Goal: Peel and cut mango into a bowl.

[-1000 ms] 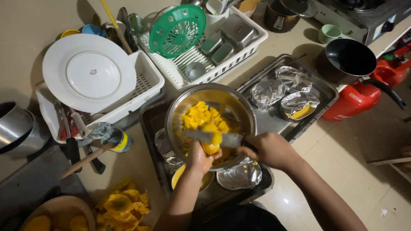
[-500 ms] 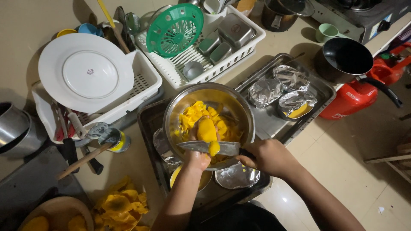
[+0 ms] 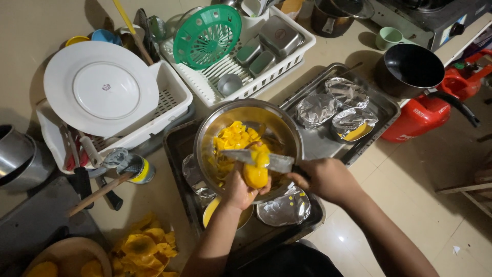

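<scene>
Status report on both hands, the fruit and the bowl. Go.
Left hand grips yellow fruit over steel bowl. Right hand holds knife, blade across fruit. Nothing in the way.

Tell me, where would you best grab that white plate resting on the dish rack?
Grip the white plate at its rim nearest the person, coming from that lower edge. It appears to lie tilted across the white rack, so the rim probably overhangs and fingers could slip beneath.
</scene>
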